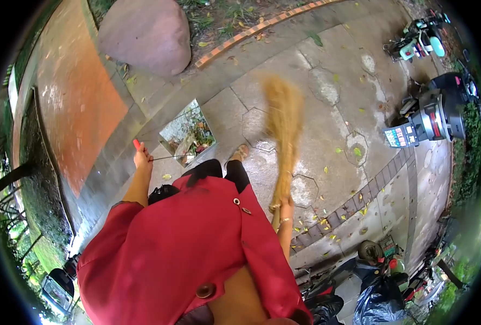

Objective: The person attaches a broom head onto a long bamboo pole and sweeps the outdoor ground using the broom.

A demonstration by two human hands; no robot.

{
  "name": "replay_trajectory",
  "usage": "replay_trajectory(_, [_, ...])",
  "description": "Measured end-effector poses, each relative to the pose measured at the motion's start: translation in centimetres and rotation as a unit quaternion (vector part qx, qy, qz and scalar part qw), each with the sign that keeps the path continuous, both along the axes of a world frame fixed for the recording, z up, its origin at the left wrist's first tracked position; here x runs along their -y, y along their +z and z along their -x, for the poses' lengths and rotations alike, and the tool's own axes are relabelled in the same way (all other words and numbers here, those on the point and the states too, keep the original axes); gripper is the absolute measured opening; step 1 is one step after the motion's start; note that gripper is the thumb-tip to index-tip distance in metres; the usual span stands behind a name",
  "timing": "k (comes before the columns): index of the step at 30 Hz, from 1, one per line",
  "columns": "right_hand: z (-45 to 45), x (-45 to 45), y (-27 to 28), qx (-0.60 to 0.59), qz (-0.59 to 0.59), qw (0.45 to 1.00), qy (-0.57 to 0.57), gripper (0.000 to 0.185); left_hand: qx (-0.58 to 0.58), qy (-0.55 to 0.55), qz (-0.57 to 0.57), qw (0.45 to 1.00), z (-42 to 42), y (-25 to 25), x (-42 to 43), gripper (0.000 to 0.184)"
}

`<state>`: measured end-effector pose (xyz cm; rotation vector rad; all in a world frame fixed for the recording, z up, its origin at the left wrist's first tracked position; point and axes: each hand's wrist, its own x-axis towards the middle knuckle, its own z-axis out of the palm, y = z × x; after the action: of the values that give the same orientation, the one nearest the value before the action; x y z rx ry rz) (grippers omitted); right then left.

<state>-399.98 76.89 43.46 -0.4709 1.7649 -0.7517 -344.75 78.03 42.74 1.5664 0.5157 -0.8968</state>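
Note:
My left hand point(142, 157) is closed around the red-ended handle of a long-handled dustpan point(182, 129). The box-like metal pan stands on the paving in front of my feet, with leaves and bits of litter point(199, 136) inside. My right hand point(286, 207) grips a straw broom point(285, 130) near the lower end of its bundle. The broom points away from me over the wet paving, to the right of the dustpan, and its far bristles are blurred. A sandalled foot point(241, 152) shows between the two tools.
A large boulder point(148, 35) and a brick edging point(251, 31) border the planting bed ahead. Parked scooters point(435, 116) line the right side. Black bags point(378, 303) and bicycles are at lower right. Scattered yellow leaves point(332, 236) lie on the paving point(338, 179).

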Motion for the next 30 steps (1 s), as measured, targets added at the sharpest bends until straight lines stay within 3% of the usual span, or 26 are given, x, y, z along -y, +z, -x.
replay_trajectory(2, [4.4, 0.4, 3.0, 0.122, -0.154, 0.975, -0.108, 0.04, 0.001, -0.003, -0.006, 1.0, 0.9, 1.5, 3.8, 0.025])
replay_trajectory(4, [8.0, 1.0, 3.3, 0.101, -0.181, 0.947, -0.245, 0.034, -0.009, -0.019, 0.011, 1.0, 0.9, 1.6, 6.4, 0.026])
replay_trajectory(5, [10.9, 1.1, 2.8, 0.134, -0.165, 0.952, -0.22, 0.035, -0.008, -0.016, 0.016, 1.0, 0.9, 1.9, 7.8, 0.026])
replay_trajectory(6, [10.7, 3.5, 5.7, 0.103, -0.187, 0.942, -0.259, 0.037, -0.009, -0.033, 0.023, 0.999, 1.3, 2.5, 9.4, 0.026])
replay_trajectory(8, [14.4, 3.7, 6.3, 0.145, -0.143, 0.947, -0.248, 0.031, -0.014, -0.058, 0.038, 0.998, 1.2, 1.9, 11.7, 0.025])
replay_trajectory(11, [9.6, 7.3, 10.8, 0.005, -0.071, 0.95, -0.303, 0.023, 0.003, -0.088, 0.069, 0.994, 1.6, 2.0, 15.9, 0.023])
replay_trajectory(14, [5.3, 11.0, 10.5, 0.138, -0.033, 0.946, -0.292, 0.026, -0.002, -0.112, 0.093, 0.989, 1.1, 0.1, 20.1, 0.019])
replay_trajectory(16, [1.4, 13.7, 10.6, 0.067, 0.004, 0.98, -0.186, 0.029, 0.003, -0.128, 0.07, 0.989, 1.2, 0.1, 21.8, 0.017])
replay_trajectory(17, [0.0, 14.9, 9.7, 0.162, -0.003, 0.967, -0.196, 0.03, 0.003, -0.145, 0.062, 0.988, 0.9, -0.3, 23.2, 0.016])
replay_trajectory(18, [-3.4, 17.0, 11.1, 0.145, -0.013, 0.973, -0.177, 0.046, 0.003, -0.161, 0.052, 0.986, 0.8, -0.6, 24.3, 0.014])
replay_trajectory(22, [-11.8, 24.3, 15.5, 0.133, -0.038, 0.99, -0.014, 0.039, 0.008, -0.207, 0.052, 0.977, 0.4, -0.1, 27.5, 0.013])
replay_trajectory(24, [-13.4, 26.6, 14.9, 0.157, -0.036, 0.985, 0.064, 0.044, 0.031, -0.237, 0.023, 0.971, 0.4, 0.0, 28.6, 0.013])
replay_trajectory(25, [-12.8, 26.6, 11.4, 0.098, 0.018, 0.988, 0.115, 0.049, 0.034, -0.232, 0.021, 0.972, 0.4, 0.2, 29.0, 0.013])
replay_trajectory(27, [-13.8, 29.4, 9.8, 0.028, 0.024, 0.972, 0.233, 0.054, 0.043, -0.232, 0.021, 0.972, 0.9, 0.5, 29.9, 0.015])
replay_trajectory(28, [-13.4, 30.7, 7.6, 0.03, 0.023, 0.971, 0.237, 0.054, 0.045, -0.227, 0.019, 0.973, 1.1, 0.3, 30.2, 0.015])
replay_trajectory(30, [-13.7, 33.9, 5.2, -0.115, 0.067, 0.918, 0.374, 0.057, 0.048, -0.245, 0.032, 0.968, 1.5, 0.1, 30.5, 0.014])
